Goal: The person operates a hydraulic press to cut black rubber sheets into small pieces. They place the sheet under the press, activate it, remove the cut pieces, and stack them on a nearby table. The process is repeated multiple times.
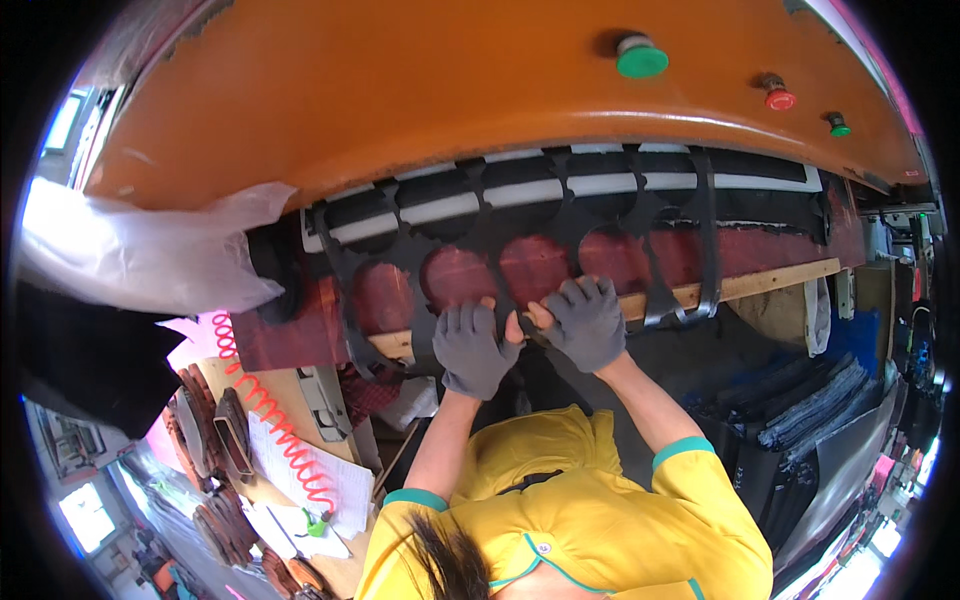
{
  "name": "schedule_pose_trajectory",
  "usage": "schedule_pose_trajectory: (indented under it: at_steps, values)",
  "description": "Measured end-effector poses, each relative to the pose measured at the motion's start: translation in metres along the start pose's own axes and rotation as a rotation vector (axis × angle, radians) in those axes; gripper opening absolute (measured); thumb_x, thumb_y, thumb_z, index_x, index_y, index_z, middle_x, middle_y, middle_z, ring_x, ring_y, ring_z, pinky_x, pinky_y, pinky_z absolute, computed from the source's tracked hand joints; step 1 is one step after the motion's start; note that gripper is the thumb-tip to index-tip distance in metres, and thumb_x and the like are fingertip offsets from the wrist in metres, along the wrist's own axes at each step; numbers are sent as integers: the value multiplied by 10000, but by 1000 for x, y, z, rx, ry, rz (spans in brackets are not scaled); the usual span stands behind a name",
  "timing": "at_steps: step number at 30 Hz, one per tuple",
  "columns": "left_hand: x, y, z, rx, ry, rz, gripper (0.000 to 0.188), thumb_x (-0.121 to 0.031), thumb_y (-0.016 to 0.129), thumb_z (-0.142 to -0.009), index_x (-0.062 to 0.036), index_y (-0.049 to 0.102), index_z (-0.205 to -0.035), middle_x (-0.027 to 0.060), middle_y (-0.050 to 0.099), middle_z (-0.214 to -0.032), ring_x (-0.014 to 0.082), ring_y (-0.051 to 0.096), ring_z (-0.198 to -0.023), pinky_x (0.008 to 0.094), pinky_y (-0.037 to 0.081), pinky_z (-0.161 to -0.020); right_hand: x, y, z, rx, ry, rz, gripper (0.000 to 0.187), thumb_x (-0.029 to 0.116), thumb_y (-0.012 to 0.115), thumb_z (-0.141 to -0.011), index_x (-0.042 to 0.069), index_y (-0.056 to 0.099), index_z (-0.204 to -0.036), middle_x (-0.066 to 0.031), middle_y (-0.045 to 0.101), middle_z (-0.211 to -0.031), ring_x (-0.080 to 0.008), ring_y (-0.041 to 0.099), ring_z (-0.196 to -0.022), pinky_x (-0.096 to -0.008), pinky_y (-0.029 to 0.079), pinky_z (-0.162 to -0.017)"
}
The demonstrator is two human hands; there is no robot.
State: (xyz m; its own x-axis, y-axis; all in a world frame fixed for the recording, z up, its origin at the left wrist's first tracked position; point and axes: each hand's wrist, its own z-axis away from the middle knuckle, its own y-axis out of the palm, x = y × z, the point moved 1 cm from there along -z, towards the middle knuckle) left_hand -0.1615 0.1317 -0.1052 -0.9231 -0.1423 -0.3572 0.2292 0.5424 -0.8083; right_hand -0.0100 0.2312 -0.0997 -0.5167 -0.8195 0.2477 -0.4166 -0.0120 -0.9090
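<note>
Looks like the cutting's done, since your black sheet [563, 225] is full of round holes, but it's not off the red board [785, 246] yet, hanging past the front edge. Your left hand [474, 350] and right hand [584, 325] have fingers half-curled there; can't tell if they're gripping. Orange housing [400, 90] overhangs the back edge, and plastic wrap [130, 250] crowds the left end.

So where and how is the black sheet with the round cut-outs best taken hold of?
Probably pinch the black sheet by the near ends of its bands, coming from the near side: these bands look narrow and flat and cross the wooden strip, while the far part lies close to the orange panel.
</note>
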Motion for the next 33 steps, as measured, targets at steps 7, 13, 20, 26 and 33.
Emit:
schedule_pose_trajectory:
  at_steps: [7, 13, 20, 26, 33]
  values:
    - [-8, -19, 9, 38, -138, 248, 252, -206, 710, -808, -30, 587, -940, 150, 598, -851, 379, 574, -813, 464, 465, -728, 11, -4, 11, -81, 37, 11, 185, 289, 679, -808, 110, 634, -816, -75, 568, -819, -281, 544, -854, -428, 398, -801]
    - [-22, -46, 45, 136, -145, 287, 319, -247, 748, -792, -41, 580, -967, 125, 584, -840, 360, 563, -822, 459, 470, -796, 31, -29, 49, 81, 58, -144, 183, 265, 706, -790, 97, 635, -813, -80, 565, -831, -290, 539, -847, -425, 392, -803]
    - [-7, -38, -18, -179, -357, 74, 796, -361, 832, -679, -10, 460, -1290, 172, 529, -1258, 379, 499, -1159, 504, 350, -1013, 48, -33, -56, -241, 157, -342, 844, 356, 846, -685, 33, 431, -1344, -212, 458, -1346, -403, 473, -1194, -472, 403, -1001]
    - [2, -40, -3, -119, -343, -22, 840, -498, 799, -662, -19, 481, -1275, 143, 507, -1358, 351, 478, -1219, 524, 258, -1069, 62, -2, -119, -7, 168, -418, 910, 304, 811, -532, 74, 455, -1337, -277, 315, -1404, -452, 350, -1273, -492, 328, -1070]
    - [-8, -53, 28, -95, -268, -51, 538, -404, 802, -729, -91, 612, -1123, 72, 580, -1297, 335, 492, -1223, 484, 285, -1034, 36, -28, -84, -72, 287, -1444, 963, 199, 810, -504, 74, 457, -1392, -167, 441, -1363, -304, 437, -1291, -379, 372, -1080]
